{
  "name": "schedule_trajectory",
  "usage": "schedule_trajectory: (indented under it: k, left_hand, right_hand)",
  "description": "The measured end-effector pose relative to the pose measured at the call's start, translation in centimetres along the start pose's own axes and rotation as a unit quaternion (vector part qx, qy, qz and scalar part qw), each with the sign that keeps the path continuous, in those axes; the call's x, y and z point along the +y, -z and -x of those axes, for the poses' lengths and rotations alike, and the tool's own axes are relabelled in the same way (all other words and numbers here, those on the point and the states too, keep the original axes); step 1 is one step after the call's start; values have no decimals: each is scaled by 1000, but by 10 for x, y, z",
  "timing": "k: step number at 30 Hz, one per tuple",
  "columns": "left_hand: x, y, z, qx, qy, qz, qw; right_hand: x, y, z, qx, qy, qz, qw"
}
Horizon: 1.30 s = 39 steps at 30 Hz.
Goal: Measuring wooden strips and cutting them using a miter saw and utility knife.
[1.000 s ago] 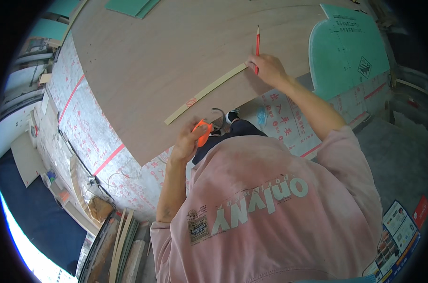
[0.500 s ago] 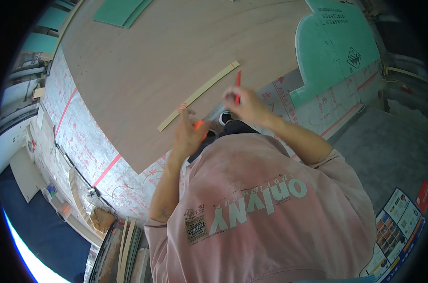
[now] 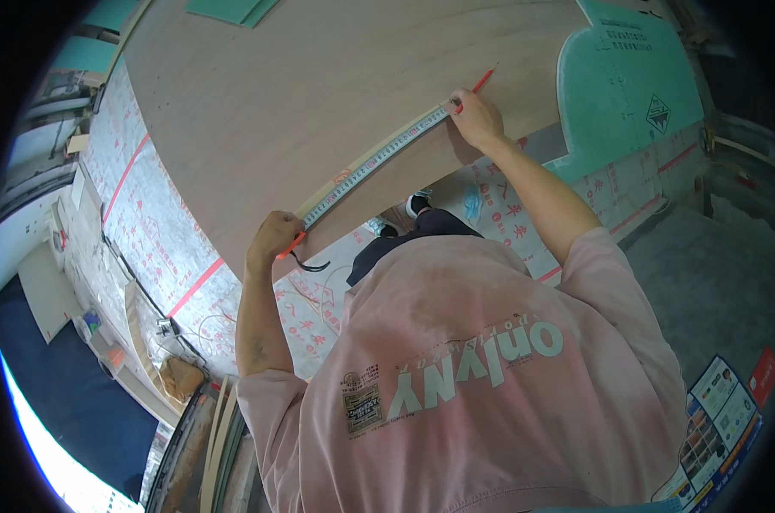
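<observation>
My left hand (image 3: pixel 275 236) is closed round an orange tape measure (image 3: pixel 292 246) with a black strap hanging from it. Its silver blade (image 3: pixel 375 162) is drawn out straight toward my right hand (image 3: pixel 478 120). The fingers of that hand pinch the blade's far end and also hold a red pencil (image 3: pixel 486 79), which points up and to the right. The blade lies along a narrow, pale wooden strip (image 3: pixel 326 191), covering part of it. Both rest near the close edge of a large brown wooden board (image 3: pixel 319 85).
A green panel (image 3: pixel 618 94) with a curved outline lies at the right, and smaller green pieces (image 3: pixel 229 8) lie at the far left. Printed white sheeting (image 3: pixel 161 214) surrounds the board. Long strips (image 3: pixel 219 445) stand at lower left, and a printed leaflet (image 3: pixel 716 427) is at lower right.
My hands have moved apart, the left toward the strip's near end and the right toward its far end. The tape blade now stretches between them along the strip.
</observation>
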<state>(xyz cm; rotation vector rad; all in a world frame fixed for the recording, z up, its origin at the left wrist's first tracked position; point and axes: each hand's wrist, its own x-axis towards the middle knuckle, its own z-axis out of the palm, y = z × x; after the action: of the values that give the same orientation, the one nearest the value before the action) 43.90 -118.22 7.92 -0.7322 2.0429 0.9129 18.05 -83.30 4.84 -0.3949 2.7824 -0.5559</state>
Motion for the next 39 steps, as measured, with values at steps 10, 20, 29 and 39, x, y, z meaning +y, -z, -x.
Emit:
schedule_trajectory:
  k: [10,20,29,39]
  left_hand:
    - [-13,-30,13,-113,-100,-96,984]
    - [-14,-46,20,-106,-106,-59,987]
    - [0,-30,12,-71,-64,-55,994]
    - [-2,-24,2,-41,-71,-45,996]
  right_hand:
    - [-4,-3,-8,-16,321,102,941]
    - [30,-4,8,-50,389,72,917]
    - [37,19,29,-8,82,-88,993]
    - [39,-8,28,40,-6,-163,986]
